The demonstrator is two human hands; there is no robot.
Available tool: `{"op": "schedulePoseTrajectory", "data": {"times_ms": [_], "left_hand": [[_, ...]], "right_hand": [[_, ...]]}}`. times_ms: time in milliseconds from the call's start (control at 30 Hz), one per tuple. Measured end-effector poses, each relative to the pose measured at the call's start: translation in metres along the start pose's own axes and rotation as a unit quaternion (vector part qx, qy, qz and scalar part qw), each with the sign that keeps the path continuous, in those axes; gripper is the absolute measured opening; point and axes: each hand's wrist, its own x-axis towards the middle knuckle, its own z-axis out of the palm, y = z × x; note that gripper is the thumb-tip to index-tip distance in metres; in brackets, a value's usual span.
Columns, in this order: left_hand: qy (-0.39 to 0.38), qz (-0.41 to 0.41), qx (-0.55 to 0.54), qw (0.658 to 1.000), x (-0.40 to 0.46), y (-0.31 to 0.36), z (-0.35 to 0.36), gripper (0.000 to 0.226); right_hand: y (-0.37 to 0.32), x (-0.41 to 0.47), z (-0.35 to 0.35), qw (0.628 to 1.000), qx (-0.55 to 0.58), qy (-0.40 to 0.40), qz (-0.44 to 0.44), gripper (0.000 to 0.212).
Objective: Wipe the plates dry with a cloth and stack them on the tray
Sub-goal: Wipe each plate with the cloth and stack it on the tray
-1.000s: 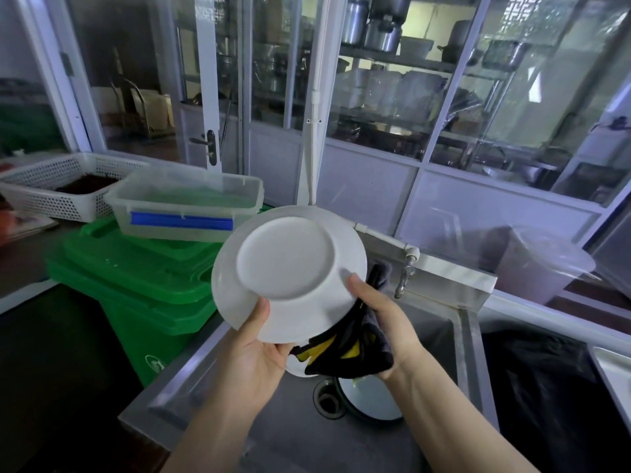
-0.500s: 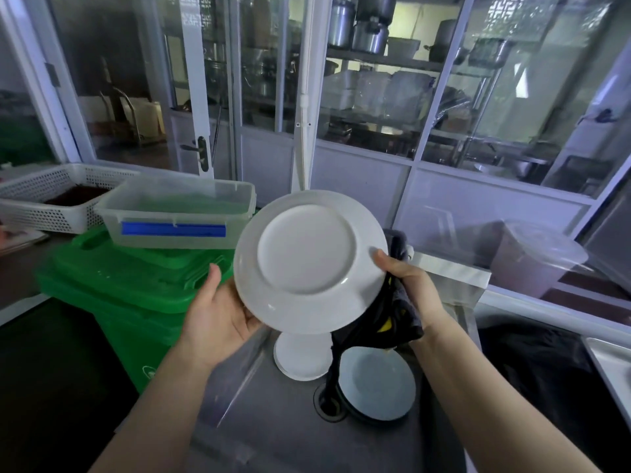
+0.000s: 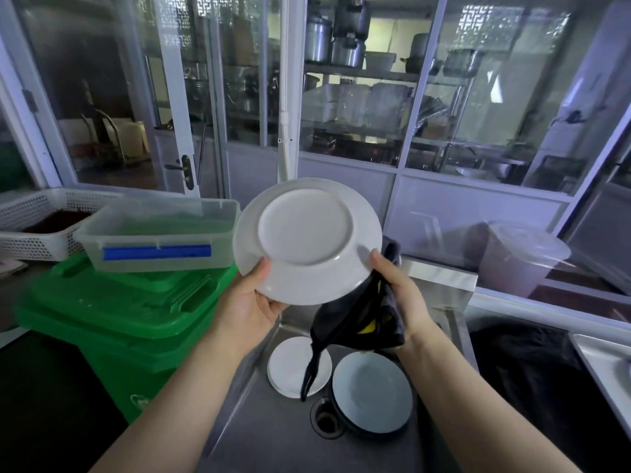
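A white plate [image 3: 307,240] is held up over the steel sink [image 3: 273,438], its underside with the round foot ring facing the camera. The left hand [image 3: 247,303] grips its lower left rim, thumb on the underside and fingers curled behind. The right hand [image 3: 397,291] holds the lower right rim through a black cloth [image 3: 355,319] with yellow marks, thumb tip pressed on the plate's edge; the cloth bunches in the palm and a strip of it hangs down toward the basin.

In the basin below lie a small white plate [image 3: 290,367] on the left and, just right of it, a larger pale plate [image 3: 374,392] atop a dark-rimmed one, beside the drain hole [image 3: 324,419].

To the left stands a green bin [image 3: 116,315] with a clear plastic container [image 3: 160,233] bearing a blue clip on its lid; farther left sits a white perforated basket [image 3: 34,223]. At the far right a lidded translucent bucket [image 3: 522,257] stands near the glass partition [image 3: 375,97].
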Motion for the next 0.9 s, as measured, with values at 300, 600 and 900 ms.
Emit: {"op": "schedulePoseTrajectory", "data": {"times_ms": [300,600,900], "left_hand": [[-0.019,0.069,0.025,0.997,0.000,-0.014,0.018,0.091],[0.001,0.095,0.067,0.993,-0.006,-0.009,0.012,0.044],[0.012,0.179,0.102,0.978,-0.015,-0.024,0.038,0.030]], "right_hand": [[0.018,-0.005,-0.002,0.999,-0.020,0.004,0.034,0.047],[-0.010,0.007,-0.022,0.933,-0.093,0.270,-0.218,0.018],[0.001,0.003,-0.009,0.643,-0.589,0.161,-0.462,0.062]]}}
